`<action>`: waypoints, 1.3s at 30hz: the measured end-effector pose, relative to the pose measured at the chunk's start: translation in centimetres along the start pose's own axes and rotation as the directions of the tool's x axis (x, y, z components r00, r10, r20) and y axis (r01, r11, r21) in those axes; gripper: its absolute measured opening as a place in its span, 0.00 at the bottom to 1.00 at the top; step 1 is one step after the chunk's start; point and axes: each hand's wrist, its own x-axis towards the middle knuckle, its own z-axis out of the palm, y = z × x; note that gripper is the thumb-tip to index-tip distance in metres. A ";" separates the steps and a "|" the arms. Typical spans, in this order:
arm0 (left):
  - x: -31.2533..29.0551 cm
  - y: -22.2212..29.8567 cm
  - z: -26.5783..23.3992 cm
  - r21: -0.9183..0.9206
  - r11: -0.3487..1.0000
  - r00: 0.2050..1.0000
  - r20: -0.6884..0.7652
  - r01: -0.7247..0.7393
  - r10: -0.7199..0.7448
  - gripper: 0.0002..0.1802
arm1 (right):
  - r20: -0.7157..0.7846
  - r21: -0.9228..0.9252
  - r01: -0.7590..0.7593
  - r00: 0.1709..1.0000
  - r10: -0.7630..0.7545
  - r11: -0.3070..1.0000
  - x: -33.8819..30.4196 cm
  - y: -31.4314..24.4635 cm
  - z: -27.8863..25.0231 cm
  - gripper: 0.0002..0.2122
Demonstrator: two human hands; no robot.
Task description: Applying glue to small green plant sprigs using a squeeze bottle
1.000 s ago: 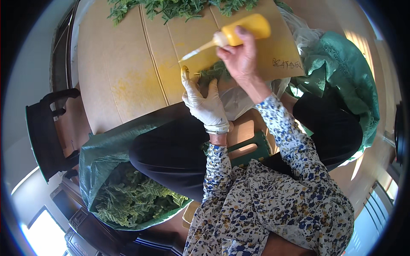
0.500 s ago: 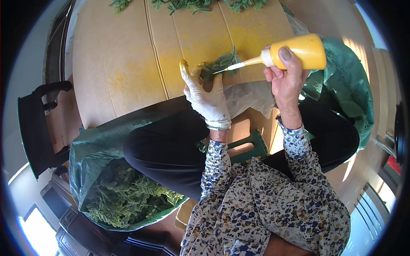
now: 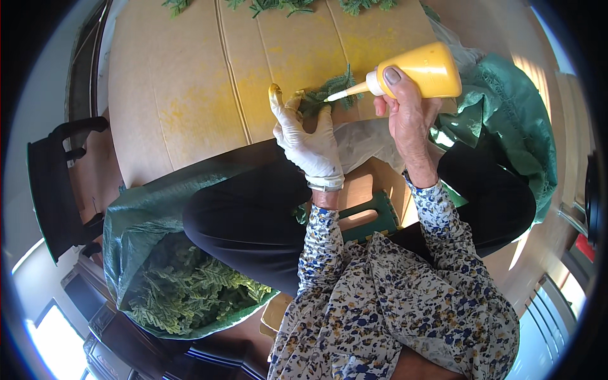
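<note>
My left hand (image 3: 308, 140), in a white glove with yellow-stained fingertips, pinches a small green artificial fir sprig (image 3: 340, 84) above the cardboard's near edge. Bare and wrapped round a yellow squeeze bottle (image 3: 430, 69), my right hand (image 3: 407, 107) holds it tilted nearly level, its nozzle pointing left. The thin white tip touches or hovers just over the sprig, close to the gloved fingers; which of the two I cannot tell. Part of the sprig is hidden behind the left hand.
A large cardboard sheet (image 3: 183, 76) with yellow smears lies ahead, more green sprigs (image 3: 278, 6) along its far side. At lower left, a green sack (image 3: 136, 215) holds many sprigs. Another green sack (image 3: 513, 107) is at right. A black chair (image 3: 54, 190) stands far left.
My right hand has moved the bottle left and slightly up, bringing the nozzle further over the sprig. The left hand has barely moved.
</note>
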 end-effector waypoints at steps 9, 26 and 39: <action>0.0 0.0 -0.1 0.024 1.000 1.000 0.003 -0.016 0.016 0.48 | -0.035 0.007 0.037 0.999 -0.037 0.999 0.7 -0.1 -1.1 0.09; 0.0 -0.2 0.0 0.004 1.000 0.998 0.055 -0.002 0.002 0.44 | -0.093 0.018 0.049 0.995 -0.047 0.999 1.9 -1.6 -1.5 0.07; -0.1 -0.2 -0.2 -0.007 0.999 0.999 0.038 -0.037 0.037 0.38 | -0.044 -0.016 0.029 0.999 -0.030 0.999 3.8 -2.1 -1.5 0.10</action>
